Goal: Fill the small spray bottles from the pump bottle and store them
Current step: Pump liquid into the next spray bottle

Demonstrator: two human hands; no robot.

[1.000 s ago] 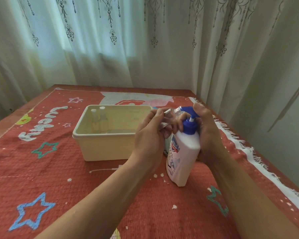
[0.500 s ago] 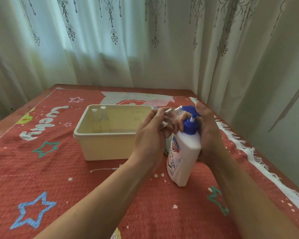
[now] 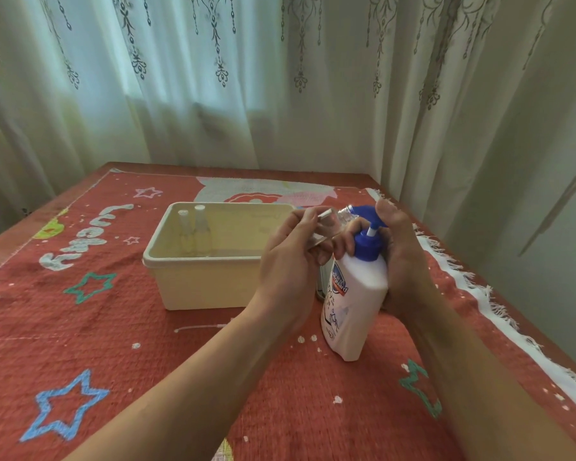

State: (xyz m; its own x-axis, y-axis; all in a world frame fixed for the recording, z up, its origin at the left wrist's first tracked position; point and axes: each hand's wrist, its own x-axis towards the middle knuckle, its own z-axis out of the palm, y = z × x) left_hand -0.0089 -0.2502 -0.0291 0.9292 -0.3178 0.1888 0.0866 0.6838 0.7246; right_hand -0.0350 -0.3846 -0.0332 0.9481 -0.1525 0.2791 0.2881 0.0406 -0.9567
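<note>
Hardly anything has shifted since a moment ago: our left hand (image 3: 290,261) still pinches a small clear spray bottle (image 3: 333,222), tilted at the blue pump head (image 3: 368,224). Our right hand (image 3: 399,257) wraps the white pump bottle (image 3: 353,301), thumb on top. Two more small bottles (image 3: 192,232) stand in the cream bin (image 3: 207,281).

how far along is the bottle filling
Done: two small bottles stand capped in the bin's far left corner. In hand: the left hand tilts a clear open bottle to the pump bottle's spout while the right hand rests on the pump. Left: fill, cap and store it; whether more remain is unclear.
</note>
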